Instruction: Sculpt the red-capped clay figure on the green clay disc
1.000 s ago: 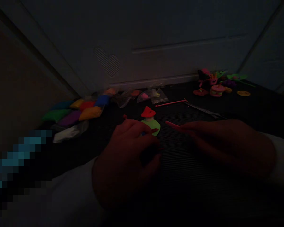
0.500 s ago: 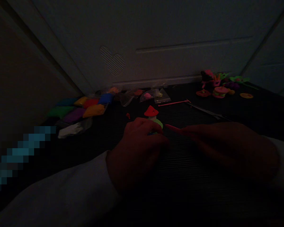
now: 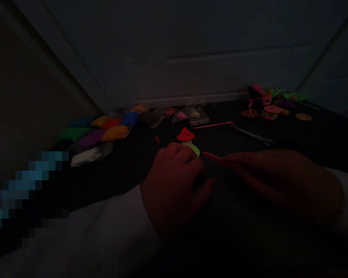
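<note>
A small clay mushroom with a red cap (image 3: 185, 134) stands mid-table on a light green base (image 3: 195, 150). My left hand (image 3: 176, 185) is right in front of it and hides part of the base. Its thumb is held away from the bent fingers, whose tips are mostly hidden; nothing shows in its grasp. On the right, my right hand (image 3: 281, 181) pinches a pink modelling tool (image 3: 212, 156). The tool's tip points left, a short gap from the green base. A dark cross mark shows on the red cap. The picture is very dim.
Bags of coloured clay (image 3: 116, 133) lie at the left. Small clear bags (image 3: 199, 116) sit at the back. Behind the mushroom lie another pink tool (image 3: 213, 125) and scissors (image 3: 252, 135). Finished clay figures (image 3: 271, 112) stand back right. A red scrap (image 3: 157, 139) lies left of the mushroom.
My left hand has shifted slightly right, and its thumb has moved out from the fingers. A blue bit seen under the fingers is now hidden. My right hand has barely moved.
</note>
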A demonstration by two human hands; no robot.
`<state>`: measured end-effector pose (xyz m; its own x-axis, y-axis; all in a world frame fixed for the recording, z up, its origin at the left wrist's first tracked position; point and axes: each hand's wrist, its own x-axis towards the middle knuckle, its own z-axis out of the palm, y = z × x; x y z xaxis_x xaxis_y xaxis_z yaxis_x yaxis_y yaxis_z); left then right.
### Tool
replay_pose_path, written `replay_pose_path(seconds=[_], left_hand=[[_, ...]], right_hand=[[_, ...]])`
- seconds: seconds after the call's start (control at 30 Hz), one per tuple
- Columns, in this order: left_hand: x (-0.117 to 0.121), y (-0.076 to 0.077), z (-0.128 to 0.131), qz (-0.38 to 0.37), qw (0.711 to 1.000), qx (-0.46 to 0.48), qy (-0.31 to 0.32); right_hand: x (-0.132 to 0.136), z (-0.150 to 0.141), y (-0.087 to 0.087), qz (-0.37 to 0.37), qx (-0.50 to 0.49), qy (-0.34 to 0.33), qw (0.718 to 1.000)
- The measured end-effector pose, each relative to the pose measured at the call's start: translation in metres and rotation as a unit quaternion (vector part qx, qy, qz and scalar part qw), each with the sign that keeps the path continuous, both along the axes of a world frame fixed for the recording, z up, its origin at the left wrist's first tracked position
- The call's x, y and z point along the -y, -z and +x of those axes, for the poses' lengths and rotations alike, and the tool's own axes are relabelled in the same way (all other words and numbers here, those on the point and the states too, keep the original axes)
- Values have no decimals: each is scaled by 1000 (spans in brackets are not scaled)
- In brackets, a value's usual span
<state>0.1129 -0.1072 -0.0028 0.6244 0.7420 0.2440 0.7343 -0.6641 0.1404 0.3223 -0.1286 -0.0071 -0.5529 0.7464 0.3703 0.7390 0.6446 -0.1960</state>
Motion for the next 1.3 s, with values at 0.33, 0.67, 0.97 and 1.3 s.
replay_pose_path(seconds=[0.33,0.67,0.97,1.3], left_hand=[[0,-3,-8,1,999,34,12],[-2,-1,-6,0,1000,27,1],[-3,-1,-6,8,1000,28,8],[-3,0,-6,11,1000,25,15]], right_hand=[[2,0,-1,-22,7,-1,1000],[11,-4,1,8,55,-6,998],[16,-5,3,-28,51,50,997],[21,-13,9,-11,71,43,996]])
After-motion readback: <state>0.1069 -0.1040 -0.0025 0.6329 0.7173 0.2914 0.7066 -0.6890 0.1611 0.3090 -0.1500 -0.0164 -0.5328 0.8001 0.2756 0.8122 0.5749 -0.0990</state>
